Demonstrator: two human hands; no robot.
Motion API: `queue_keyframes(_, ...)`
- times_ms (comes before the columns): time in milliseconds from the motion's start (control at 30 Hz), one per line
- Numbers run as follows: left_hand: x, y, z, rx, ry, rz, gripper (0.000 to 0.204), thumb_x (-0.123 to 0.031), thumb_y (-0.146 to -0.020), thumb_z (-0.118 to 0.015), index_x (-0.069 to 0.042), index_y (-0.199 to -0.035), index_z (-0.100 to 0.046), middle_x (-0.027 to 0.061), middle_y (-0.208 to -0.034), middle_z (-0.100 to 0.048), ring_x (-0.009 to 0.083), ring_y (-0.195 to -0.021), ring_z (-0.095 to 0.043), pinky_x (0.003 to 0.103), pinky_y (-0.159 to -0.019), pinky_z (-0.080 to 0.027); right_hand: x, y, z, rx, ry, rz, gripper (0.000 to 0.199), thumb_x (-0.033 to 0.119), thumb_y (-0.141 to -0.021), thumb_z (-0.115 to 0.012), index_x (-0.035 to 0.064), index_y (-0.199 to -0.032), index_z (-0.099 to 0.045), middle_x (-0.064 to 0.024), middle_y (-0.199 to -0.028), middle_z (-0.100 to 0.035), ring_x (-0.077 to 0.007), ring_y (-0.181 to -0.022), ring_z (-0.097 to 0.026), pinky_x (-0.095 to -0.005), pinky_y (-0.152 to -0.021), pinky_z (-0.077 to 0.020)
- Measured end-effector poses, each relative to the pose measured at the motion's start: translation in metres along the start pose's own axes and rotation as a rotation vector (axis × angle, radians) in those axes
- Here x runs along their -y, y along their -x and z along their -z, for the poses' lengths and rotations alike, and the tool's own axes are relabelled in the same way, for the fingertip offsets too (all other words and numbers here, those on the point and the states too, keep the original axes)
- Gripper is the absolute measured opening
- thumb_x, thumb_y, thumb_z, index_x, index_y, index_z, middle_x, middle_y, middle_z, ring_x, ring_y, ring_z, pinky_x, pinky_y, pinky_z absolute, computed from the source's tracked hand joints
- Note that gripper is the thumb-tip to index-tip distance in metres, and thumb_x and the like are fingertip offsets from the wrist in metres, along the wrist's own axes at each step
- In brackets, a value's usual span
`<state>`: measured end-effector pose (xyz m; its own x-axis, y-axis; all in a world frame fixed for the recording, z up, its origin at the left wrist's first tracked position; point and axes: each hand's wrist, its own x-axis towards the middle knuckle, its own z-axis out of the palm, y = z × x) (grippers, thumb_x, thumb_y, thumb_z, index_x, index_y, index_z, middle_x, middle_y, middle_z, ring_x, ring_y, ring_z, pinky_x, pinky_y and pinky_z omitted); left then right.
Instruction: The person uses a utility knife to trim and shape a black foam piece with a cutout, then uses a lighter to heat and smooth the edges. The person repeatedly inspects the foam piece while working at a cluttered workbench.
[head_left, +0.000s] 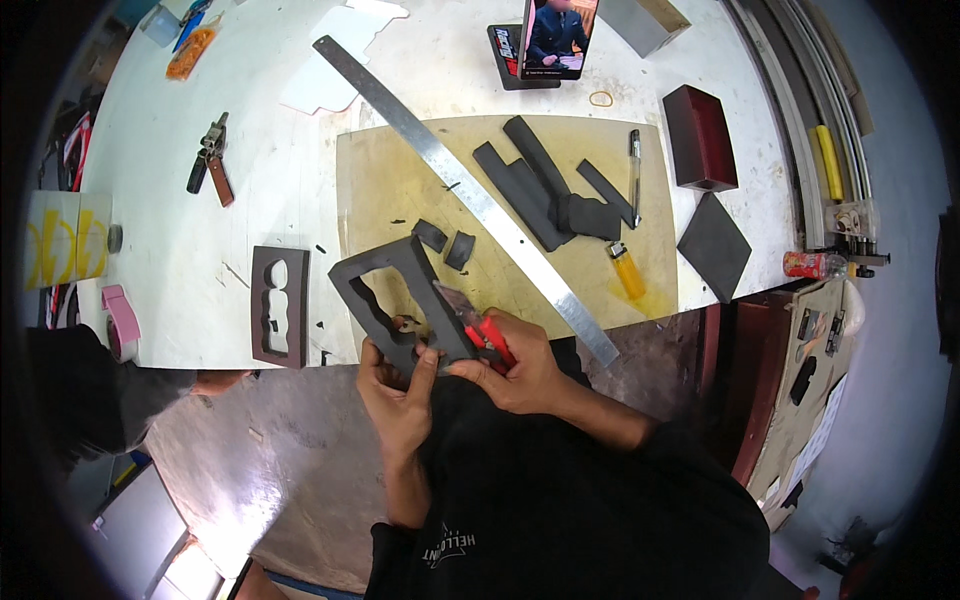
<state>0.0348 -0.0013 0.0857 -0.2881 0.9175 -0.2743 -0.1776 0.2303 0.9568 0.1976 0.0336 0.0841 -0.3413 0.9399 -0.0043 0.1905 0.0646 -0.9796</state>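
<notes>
My left hand (398, 398) grips the near edge of a dark grey foam frame (440, 312), thumb on top. The frame is tilted, with a large wavy-edged cutout through it. In my right hand (522, 368) is a red utility knife (489, 340), its blade lying against the frame's right side. My right fingertips also seem to touch the frame's near corner. Small curved foam offcuts (460, 250) lie just beyond the frame on a yellowish cutting mat (375, 160). A second foam frame (265, 345), with a similar wavy cutout, rests on the table to the left.
A long steel ruler (440, 158) crosses the mat diagonally. Foam strips (525, 185), a pen (635, 170) and a yellow lighter (627, 272) lie to its right. Farther right are a dark red box (702, 140) and a foam sheet (715, 248). Keys (212, 160) sit left; a phone (558, 38) stands at the back.
</notes>
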Motion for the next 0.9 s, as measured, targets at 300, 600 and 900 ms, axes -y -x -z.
queue_keyframes(300, 0.018, -0.002, 0.006, -0.085, -0.174, -0.101, 0.047, 0.011, -0.078, -0.065, 0.004, -0.122, -0.05, 0.0059, -0.098, -0.061, 0.0119, -0.089, -0.058, 0.025, -0.082, -0.047, 0.0, 0.006, -0.017, -0.031, -0.06, -0.019, 0.03, 0.018, -0.08, -0.078, -0.0014, -0.094, -0.06, -0.008, -0.074, -0.055, -0.0142, -0.061, -0.052, -0.0277, -0.056, -0.0426)
queue_keyframes(600, 0.05, 0.038, 0.042, -0.182, -0.215, -0.479, 0.04, -0.007, -0.085, -0.063, 0.003, -0.122, -0.052, 0.0104, -0.098, -0.06, 0.0153, -0.085, -0.058, 0.026, -0.073, -0.045, -0.022, 0.001, -0.002, -0.199, -0.283, -0.22, 0.031, 0.018, -0.085, -0.075, -0.0037, -0.1, -0.059, -0.0009, -0.068, -0.057, -0.0059, -0.056, -0.051, -0.0215, -0.05, -0.0408)
queue_keyframes(900, 0.143, -0.017, -0.005, 0.246, -0.98, -0.565, 0.019, -0.01, -0.087, -0.062, 0.001, -0.103, -0.063, 0.0185, -0.088, -0.064, 0.0331, -0.079, -0.063, 0.04, -0.074, -0.05, -0.036, -0.014, 0.009, -0.222, -0.467, -0.236, 0.035, 0.023, -0.088, -0.073, -0.0036, -0.104, -0.057, 0.0002, -0.068, -0.055, -0.0057, -0.055, -0.051, -0.0223, -0.05, -0.0422)
